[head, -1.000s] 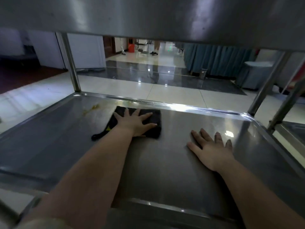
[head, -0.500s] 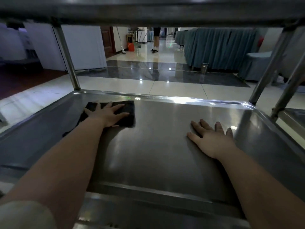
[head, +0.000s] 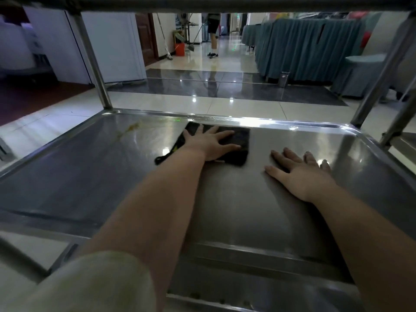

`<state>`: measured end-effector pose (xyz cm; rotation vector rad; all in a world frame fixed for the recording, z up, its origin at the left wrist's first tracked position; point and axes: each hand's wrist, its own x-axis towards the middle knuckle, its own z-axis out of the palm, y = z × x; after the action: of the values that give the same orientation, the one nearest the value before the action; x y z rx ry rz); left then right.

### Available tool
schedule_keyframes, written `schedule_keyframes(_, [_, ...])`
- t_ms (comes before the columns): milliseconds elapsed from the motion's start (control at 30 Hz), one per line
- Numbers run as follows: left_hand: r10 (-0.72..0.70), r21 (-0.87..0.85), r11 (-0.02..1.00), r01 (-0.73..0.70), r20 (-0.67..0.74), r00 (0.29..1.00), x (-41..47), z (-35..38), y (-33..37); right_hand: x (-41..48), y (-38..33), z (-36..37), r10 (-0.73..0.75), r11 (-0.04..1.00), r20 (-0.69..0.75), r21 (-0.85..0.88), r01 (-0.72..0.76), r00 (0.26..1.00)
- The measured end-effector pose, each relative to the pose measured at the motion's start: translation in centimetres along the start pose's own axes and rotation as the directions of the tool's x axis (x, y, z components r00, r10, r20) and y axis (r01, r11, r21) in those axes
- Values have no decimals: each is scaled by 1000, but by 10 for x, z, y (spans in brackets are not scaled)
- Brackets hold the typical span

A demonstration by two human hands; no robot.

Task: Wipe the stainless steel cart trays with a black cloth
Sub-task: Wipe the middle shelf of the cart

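Black cloth (head: 239, 138) is pressed flat onto the tray (head: 67, 176) by the left hand (head: 209, 143). Fingers are spread and straight, and nothing is gripped. The cloth is at far-centre of the tray, its far edge just beside the far rim (head: 281, 123). A thin tail (head: 162, 159) trails out on its near-left side.

Right hand (head: 299, 174) is laid palm-down on bare steel, right of the cloth and apart from it. Fingers are straight, nothing held.

Edges: a raised rim is seen on the far, left and right sides, rounded at the far-right corner. The near lip (head: 247, 251) is crossed by both forearms.

Room:
- A wide bare band is left of the cloth, out to the left rim.
- A narrower band lies between the right hand and the right rim.
- Height is capped by the upper shelf (head: 202, 3).
- Uprights are at the far-left (head: 94, 64) and far-right (head: 380, 70) corners.

A yellowish smear (head: 129, 130) is seen far-left near the rim, not covered by the cloth.

Beyond the cart are glossy floor tiles (head: 236, 104), a standing person (head: 212, 34) far back and teal-skirted tables (head: 304, 46) on the right.
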<state>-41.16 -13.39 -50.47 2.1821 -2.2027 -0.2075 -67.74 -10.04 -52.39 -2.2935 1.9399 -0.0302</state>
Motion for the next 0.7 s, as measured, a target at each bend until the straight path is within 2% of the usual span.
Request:
schedule_keyframes(133, [-229, -21, 973, 229, 9, 973, -27, -15, -99, 0, -7, 2, 11, 1000, -10, -21, -11, 1000])
schedule_keyframes(233, [-263, 11, 965, 263, 22, 964, -36, -15, -110, -2, -14, 2, 11, 1000, -9, -19, -11, 1000])
schedule_keyframes(300, [-237, 7, 971, 237, 18, 971, -28, -14, -75, -3, -17, 1, 5, 1000, -6, -25, -6, 1000])
schedule_keyframes(433, [-2, 30, 1000, 0, 56, 998, -10, 4, 37, -5, -18, 0, -1, 1000, -11, -1, 1, 1000])
schedule_keyframes(500, [63, 22, 998, -64, 47, 997, -12, 12, 56, -8, -16, -4, -11, 1000, 3, 15, 11, 1000])
schedule_keyframes(600, [15, 5, 1000, -15, 24, 1000, -23, 9, 11, -14, -15, -7, -15, 1000, 29, 21, 15, 999])
schedule_keyframes(700, [-175, 26, 984, 175, 3, 985, -46, -4, -81, -15, -18, -6, -7, 1000, 16, 24, 6, 1000])
